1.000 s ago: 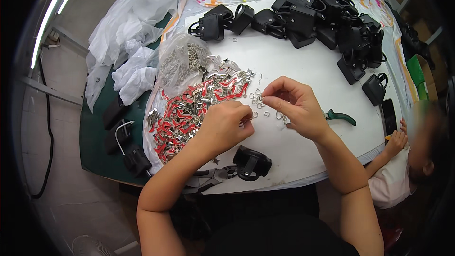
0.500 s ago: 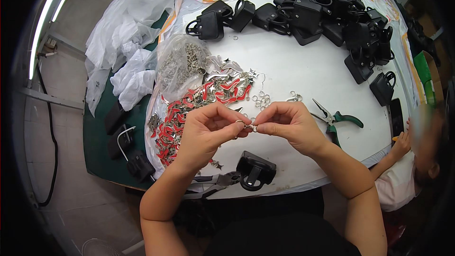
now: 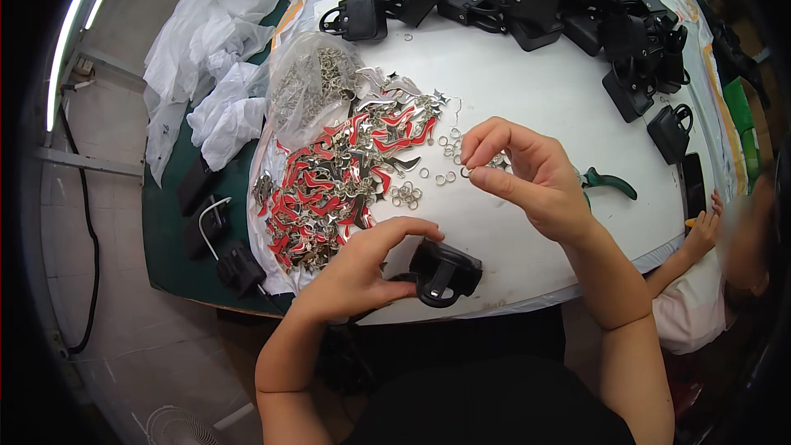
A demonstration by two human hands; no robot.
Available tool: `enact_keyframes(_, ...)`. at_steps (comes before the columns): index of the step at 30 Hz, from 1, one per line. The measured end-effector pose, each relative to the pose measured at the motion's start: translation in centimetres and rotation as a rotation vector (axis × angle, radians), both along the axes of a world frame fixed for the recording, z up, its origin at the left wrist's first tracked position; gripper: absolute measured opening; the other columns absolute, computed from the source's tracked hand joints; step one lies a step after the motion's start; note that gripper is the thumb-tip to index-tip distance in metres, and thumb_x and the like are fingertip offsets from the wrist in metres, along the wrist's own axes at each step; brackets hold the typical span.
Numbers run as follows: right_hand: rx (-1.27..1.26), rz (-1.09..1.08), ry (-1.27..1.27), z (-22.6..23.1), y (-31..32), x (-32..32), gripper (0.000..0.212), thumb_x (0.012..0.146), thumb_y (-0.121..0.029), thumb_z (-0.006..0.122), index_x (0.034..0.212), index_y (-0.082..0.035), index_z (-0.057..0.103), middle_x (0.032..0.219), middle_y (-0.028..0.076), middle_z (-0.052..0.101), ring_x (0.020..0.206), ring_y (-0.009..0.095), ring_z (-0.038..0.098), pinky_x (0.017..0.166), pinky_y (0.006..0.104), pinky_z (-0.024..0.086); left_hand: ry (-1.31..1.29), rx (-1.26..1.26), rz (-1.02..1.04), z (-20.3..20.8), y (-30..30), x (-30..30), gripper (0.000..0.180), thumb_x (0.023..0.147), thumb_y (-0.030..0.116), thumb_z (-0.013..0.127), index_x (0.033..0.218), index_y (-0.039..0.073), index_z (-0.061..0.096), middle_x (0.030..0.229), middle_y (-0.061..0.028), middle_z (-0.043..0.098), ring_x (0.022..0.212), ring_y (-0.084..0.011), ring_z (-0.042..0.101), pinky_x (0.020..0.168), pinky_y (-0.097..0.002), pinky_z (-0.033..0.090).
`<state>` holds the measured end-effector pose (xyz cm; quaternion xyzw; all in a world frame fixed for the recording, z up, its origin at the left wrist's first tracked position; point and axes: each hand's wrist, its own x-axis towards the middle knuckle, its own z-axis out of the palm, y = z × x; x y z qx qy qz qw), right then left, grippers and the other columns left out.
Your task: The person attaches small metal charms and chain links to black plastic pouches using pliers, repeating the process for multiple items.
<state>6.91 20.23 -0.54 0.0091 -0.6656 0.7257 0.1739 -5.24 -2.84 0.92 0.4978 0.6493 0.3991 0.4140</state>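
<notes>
My left hand (image 3: pixel 367 268) has its thumb and fingers around the left side of a small black handbag (image 3: pixel 461 274) near the table's front edge; the bag's loop handle points toward me. Above and to the right, my right hand (image 3: pixel 527 177) pinches a small metal ring (image 3: pixel 467 171) between thumb and forefinger. Loose silver rings (image 3: pixel 406 195) lie on the white table top just left of that hand. Green-handled pliers (image 3: pixel 611 185) are partly hidden behind my right wrist. Grey pliers by the left hand are almost wholly covered.
A heap of red and silver shoe-shaped charms (image 3: pixel 329 189) lies on the left, beside a clear bag of metal fittings (image 3: pixel 313 86). Black mini handbags (image 3: pixel 535 12) pile up along the far right. A phone (image 3: pixel 693 185) lies near the right edge, by another person's hand (image 3: pixel 703 231).
My hands have parted. The left came down to the black handbag, which stays in place. The right moved up and right, still pinching a small ring.
</notes>
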Motion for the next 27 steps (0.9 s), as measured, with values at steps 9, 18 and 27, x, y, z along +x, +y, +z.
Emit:
enact_keyframes(9,-0.698,0.320,-0.078,3.0,-2.9,3.9,0.006,0.094,0.001,0.063,0.098,0.000,0.060,0.095,0.008,0.063,0.085,0.016,0.064,0.077,0.0303,0.052,-0.833,0.258,0.532,-0.7,-1.6,2.5,0.049,0.088,0.011,0.068,0.133,-0.004,0.054,0.123,-0.0132,0.065,0.114,-0.0222,0.063,0.102,-0.0382,0.048)
enact_keyframes(18,0.096,0.047,-0.045,4.0,-5.9,5.2,0.009,0.084,0.003,0.073,0.092,0.000,0.069,0.086,0.007,0.066,0.079,0.014,0.064,0.069,0.0259,0.050,-0.957,0.352,0.499,-0.1,-2.5,3.5,0.044,0.091,0.005,0.066,0.132,-0.004,0.055,0.121,-0.0127,0.067,0.112,-0.0202,0.065,0.100,-0.0354,0.049)
enact_keyframes(27,0.218,-0.037,0.074,2.4,-6.8,5.3,0.014,0.082,0.004,0.075,0.093,-0.002,0.069,0.086,0.008,0.065,0.077,0.017,0.062,0.069,0.0283,0.050,-0.694,0.365,0.489,0.7,-3.4,3.7,0.053,0.082,-0.007,0.073,0.131,-0.004,0.056,0.118,-0.0132,0.067,0.110,-0.0181,0.064,0.096,-0.0344,0.051)
